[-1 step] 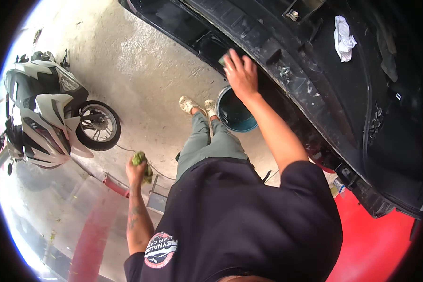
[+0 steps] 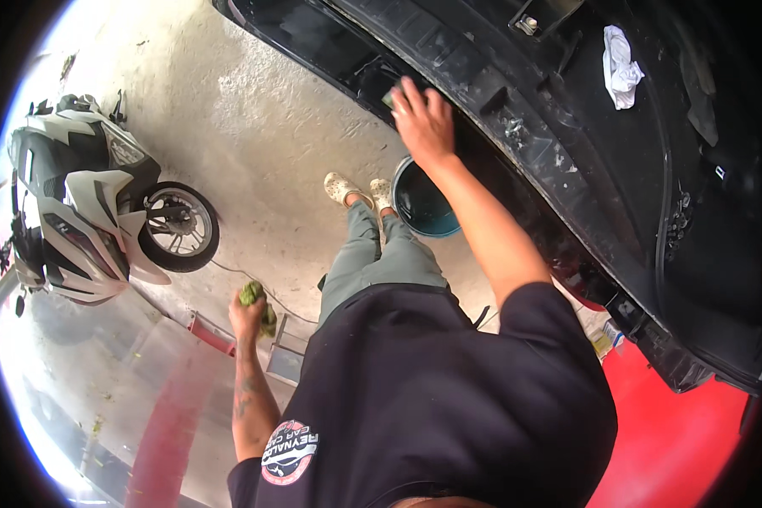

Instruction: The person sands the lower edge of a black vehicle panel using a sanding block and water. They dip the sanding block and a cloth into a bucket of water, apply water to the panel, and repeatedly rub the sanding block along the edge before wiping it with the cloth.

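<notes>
My left hand (image 2: pixel 245 318) is closed round a bunched green cloth (image 2: pixel 267 322), held out to the left of my body above the floor. Stretched forward, my right hand (image 2: pixel 425 127) presses a small greenish pad (image 2: pixel 389 98) against the glossy black edge panel (image 2: pixel 366 80) of a car. Its fingers lie bent over the pad, which they mostly hide, so its exact kind cannot be made out. Below that hand, a bucket (image 2: pixel 430 227) with dark liquid inside stands on the floor, partly covered by my forearm.
A white and black motorcycle (image 2: pixel 93 203) stands at the left. A crumpled white cloth (image 2: pixel 621 69) rests on the black car surface (image 2: pixel 626 169) at the right. Near my left hand is a low metal frame (image 2: pixel 286 360) with a red part (image 2: pixel 212 335). Red bodywork (image 2: pixel 669 432) lies at lower right.
My right hand has slid a little to the left and away from me along the black panel, with the pad under its fingers. The left hand has hardly moved.
</notes>
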A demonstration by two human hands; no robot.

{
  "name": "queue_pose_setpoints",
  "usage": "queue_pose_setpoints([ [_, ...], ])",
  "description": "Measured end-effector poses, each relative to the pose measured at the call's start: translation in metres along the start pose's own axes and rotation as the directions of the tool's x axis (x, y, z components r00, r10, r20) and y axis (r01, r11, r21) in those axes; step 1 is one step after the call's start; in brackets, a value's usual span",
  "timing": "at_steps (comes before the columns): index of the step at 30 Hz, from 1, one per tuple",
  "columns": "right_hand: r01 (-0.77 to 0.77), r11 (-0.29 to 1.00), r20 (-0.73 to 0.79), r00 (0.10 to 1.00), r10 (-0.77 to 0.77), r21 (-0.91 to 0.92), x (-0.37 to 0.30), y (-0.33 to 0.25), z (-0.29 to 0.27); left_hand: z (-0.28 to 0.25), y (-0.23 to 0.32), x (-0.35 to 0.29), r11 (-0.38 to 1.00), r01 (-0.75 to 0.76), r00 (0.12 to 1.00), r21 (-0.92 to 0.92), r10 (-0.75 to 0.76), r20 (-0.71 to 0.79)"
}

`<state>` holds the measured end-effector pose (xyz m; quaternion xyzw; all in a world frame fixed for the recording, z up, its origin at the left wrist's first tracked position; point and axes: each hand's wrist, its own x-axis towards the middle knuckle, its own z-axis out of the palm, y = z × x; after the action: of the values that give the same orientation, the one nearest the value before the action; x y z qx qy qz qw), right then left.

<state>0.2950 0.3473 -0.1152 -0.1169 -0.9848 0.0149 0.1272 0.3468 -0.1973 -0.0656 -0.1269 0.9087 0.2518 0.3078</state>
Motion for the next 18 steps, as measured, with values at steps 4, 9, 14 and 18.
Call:
queue_pose_setpoints([
  [4, -0.064, 0.997, 0.039, 0.997, 0.066, -0.044, 0.06, -0.028, 0.029, -0.009, 0.016, -0.038, 0.997, 0.064, 0.998, 0.049, -0.063, -0.014],
  [9, -0.054, 0.998, 0.042, 0.998, 0.053, 0.015, -0.012, 0.0, -0.005, -0.02, -0.047, -0.092, 0.967, 0.181, 0.978, -0.18, -0.196, -0.072],
  [14, -0.077, 0.997, 0.041, 0.996, 0.077, -0.003, -0.042, 0.016, -0.008, -0.007, -0.078, -0.139, 0.944, 0.276, 0.953, -0.181, -0.293, -0.077],
  [18, -0.063, 0.998, -0.014, 0.998, 0.064, 0.029, 0.037, -0.02, 0.021, -0.011, -0.074, -0.126, 0.964, 0.235, 0.965, -0.125, -0.246, -0.086],
])
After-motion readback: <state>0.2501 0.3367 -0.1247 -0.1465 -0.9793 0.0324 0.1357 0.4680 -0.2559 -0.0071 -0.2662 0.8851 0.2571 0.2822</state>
